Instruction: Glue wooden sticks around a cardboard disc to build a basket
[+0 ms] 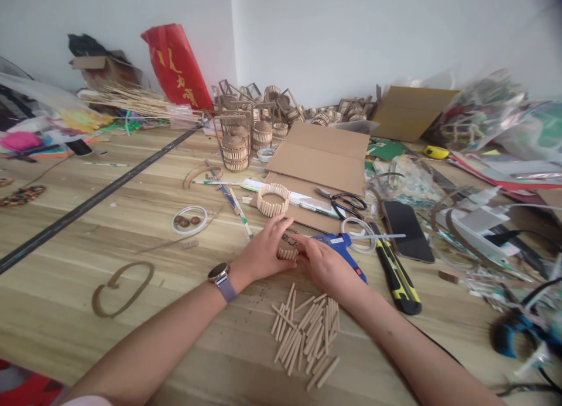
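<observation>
The fingers (293, 249) of the left hand (263, 255) and the right hand (327, 268) meet on a short row of sticks (287, 254), which lies flat on the wood-plank surface (132, 230). The fingertips pinch it from either side, and the left hand's other fingers spread over its far edge. A watch (218, 272) sits on the left wrist. Just behind the right hand, touching it, lies a blue glue gun (341, 241). A loose pile of sticks (305, 336) lies between the two forearms, just short of the hands. Right of the glue gun are a yellow-and-black utility knife (397, 274) and a dark phone (406, 222), side by side. Beyond the hands a small ring of upright sticks (273, 199) stands at the edge of a flattened cardboard sheet (322, 157), with scissors (345, 201) lying on it. A tape roll (189, 220) lies well off to the left.
</observation>
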Demonstrator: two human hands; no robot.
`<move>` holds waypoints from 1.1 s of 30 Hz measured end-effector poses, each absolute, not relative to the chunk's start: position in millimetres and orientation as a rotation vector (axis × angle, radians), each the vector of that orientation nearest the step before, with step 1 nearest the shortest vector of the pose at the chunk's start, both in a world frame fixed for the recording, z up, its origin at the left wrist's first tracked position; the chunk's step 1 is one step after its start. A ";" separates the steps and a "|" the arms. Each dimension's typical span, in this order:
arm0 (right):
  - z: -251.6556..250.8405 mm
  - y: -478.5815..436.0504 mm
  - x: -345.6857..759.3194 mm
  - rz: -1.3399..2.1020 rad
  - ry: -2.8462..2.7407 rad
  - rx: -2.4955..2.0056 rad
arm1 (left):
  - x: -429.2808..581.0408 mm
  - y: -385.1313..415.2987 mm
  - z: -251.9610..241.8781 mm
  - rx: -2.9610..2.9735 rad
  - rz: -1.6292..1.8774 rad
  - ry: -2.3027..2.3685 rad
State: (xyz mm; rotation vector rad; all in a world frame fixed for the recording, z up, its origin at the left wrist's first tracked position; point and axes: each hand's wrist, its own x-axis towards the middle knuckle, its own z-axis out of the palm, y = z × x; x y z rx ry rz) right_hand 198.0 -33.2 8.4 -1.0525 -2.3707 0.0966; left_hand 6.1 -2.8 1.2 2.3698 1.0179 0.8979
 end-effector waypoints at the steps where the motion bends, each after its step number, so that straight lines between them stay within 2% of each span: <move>1: 8.3 -33.0 198.0 0.098 -2.368 -1.058 | 6.2 -3.1 1.4 2.371 0.899 1.023; 9: 8.2 -31.9 197.5 0.116 -2.365 -1.071 | 7.5 -4.7 3.2 2.364 0.875 1.055; 15: 28.0 -35.6 196.8 -0.009 -2.397 -1.111 | 7.1 -5.4 2.1 2.352 0.870 1.075; 22: 59.6 -41.0 233.6 -0.041 -2.245 -1.542 | 7.1 -8.8 6.2 2.334 0.863 1.087; 26: 53.8 -48.3 255.7 0.113 -2.093 -1.864 | 7.3 -10.2 6.6 2.334 0.887 1.098; 33: 33.3 -50.6 259.5 0.386 -2.058 -1.912 | 9.1 -9.4 4.4 2.398 0.879 1.132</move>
